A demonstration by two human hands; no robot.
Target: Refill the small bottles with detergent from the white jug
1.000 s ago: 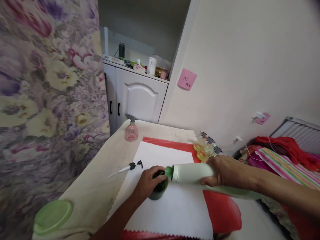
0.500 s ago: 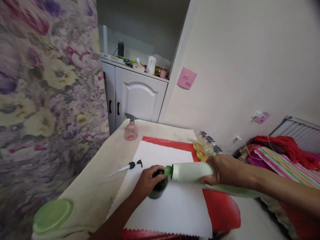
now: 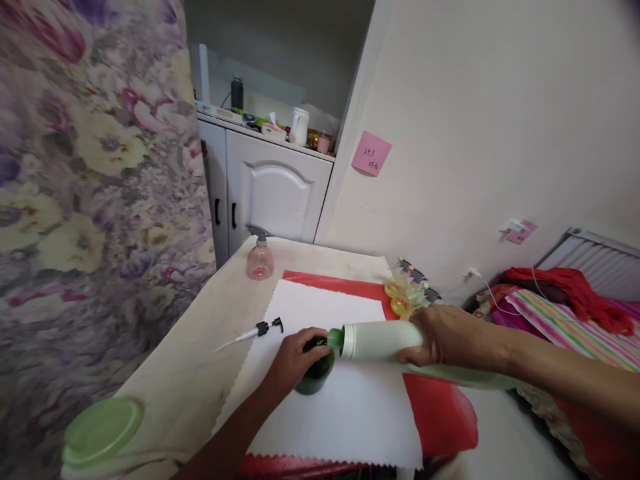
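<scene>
The pale green bottle (image 3: 380, 341) is large and smooth, held almost level above the table (image 3: 200, 360) in the right hand (image 3: 445, 337). Its bright green neck (image 3: 337, 338) points left and meets the mouth of the small dark green bottle (image 3: 315, 377). That one stands upright on the white cloth (image 3: 325, 307), about midway between the cloth's far and near edges, wrapped by the left hand (image 3: 295, 360).

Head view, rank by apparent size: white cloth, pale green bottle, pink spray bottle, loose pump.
1. white cloth
2. pale green bottle, gripped by right hand
3-4. pink spray bottle and loose pump: unsure; pump longer but thin, bottle bulkier and farther away.
</scene>
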